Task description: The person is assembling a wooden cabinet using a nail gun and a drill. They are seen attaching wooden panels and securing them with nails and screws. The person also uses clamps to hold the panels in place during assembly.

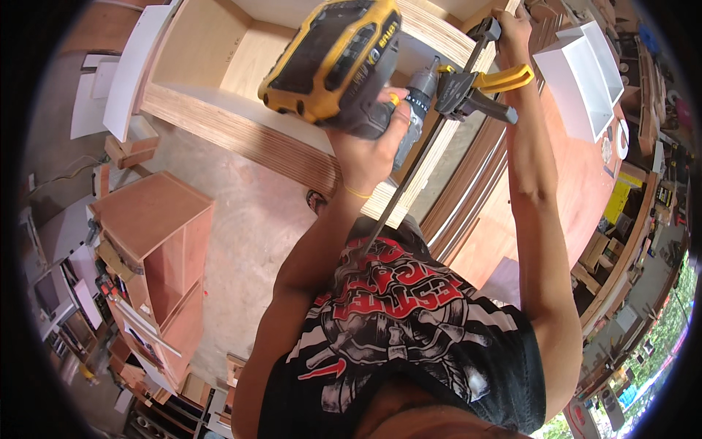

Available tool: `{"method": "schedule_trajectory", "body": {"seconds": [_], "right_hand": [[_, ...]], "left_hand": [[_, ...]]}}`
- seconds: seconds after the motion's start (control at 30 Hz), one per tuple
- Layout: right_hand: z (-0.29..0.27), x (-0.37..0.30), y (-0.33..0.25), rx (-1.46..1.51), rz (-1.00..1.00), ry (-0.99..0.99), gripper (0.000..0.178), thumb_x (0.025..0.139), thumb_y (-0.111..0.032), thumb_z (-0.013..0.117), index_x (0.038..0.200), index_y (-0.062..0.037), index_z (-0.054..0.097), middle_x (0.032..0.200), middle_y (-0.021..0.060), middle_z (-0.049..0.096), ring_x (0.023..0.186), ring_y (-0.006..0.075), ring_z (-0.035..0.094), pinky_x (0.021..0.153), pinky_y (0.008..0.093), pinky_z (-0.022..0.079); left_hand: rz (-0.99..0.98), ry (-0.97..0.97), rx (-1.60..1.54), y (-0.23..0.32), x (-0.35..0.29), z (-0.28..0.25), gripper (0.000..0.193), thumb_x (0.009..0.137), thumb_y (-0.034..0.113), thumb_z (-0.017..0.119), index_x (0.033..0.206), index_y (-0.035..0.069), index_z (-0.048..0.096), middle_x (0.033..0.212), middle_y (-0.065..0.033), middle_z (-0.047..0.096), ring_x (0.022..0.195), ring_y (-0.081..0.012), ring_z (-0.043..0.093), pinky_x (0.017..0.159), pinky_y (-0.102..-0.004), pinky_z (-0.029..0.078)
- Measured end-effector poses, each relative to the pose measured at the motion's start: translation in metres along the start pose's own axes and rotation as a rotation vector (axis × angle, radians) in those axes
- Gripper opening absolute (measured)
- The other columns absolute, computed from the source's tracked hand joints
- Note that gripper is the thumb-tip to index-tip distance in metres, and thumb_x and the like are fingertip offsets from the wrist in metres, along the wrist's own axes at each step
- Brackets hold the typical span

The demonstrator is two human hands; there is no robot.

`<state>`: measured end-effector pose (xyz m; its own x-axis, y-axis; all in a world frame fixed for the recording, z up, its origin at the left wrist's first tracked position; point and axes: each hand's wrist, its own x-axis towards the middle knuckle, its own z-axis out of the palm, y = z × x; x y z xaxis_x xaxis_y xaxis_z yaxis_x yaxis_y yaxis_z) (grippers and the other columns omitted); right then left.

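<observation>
My left hand [369, 157] is wrapped round the grip of a yellow and black cordless drill [333, 62]. The drill's chuck points up and right at the layered edge of a pale plywood cabinet [241, 132]. Whether its tip touches the wood is hidden behind a bar clamp [457, 95]. This black clamp has a yellow lever, and its long bar slants down toward my shirt. My right hand [515, 29] reaches past it to the cabinet's far right edge, fingers curled near the clamp's upper end. What those fingers grip is hard to make out.
Long brown strips [468, 186] lie on the right beside a wooden board [563, 197] and a white open box [581, 80]. A reddish-brown cabinet [164, 249] stands at left on the concrete floor [241, 271]. Cluttered shelves [621, 249] line the far right.
</observation>
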<state>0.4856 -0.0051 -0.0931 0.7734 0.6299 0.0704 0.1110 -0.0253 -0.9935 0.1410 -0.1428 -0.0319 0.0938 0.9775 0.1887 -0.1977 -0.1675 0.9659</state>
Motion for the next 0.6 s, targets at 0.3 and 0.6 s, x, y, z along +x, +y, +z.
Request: {"method": "schedule_trajectory", "body": {"seconds": [0.3,0.6], "right_hand": [[-0.001,0.004,0.002,-0.048,0.015,0.021,0.028,0.074,0.002,0.060,0.101,0.0092,0.066,0.079,0.0134,0.067,0.059,0.0216,0.063,0.050,0.0352,0.049],[-0.023,0.026,0.026,0.220,-0.024,-0.208,0.040,0.081,0.006,0.063,0.121,0.0041,0.061,0.096,0.0111,0.071,0.075,0.0196,0.068,0.067,0.0322,0.055]], "left_hand": [[-0.164,0.145,-0.210,0.002,0.004,0.004,0.014,0.085,-0.004,0.072,0.097,-0.002,0.066,0.098,-0.0135,0.074,0.087,-0.0178,0.070,0.079,-0.0308,0.056],[-0.142,0.110,-0.117,0.004,0.009,0.001,0.011,0.086,-0.002,0.070,0.096,-0.003,0.068,0.098,-0.0142,0.075,0.087,-0.0180,0.070,0.078,-0.0298,0.055]]}}
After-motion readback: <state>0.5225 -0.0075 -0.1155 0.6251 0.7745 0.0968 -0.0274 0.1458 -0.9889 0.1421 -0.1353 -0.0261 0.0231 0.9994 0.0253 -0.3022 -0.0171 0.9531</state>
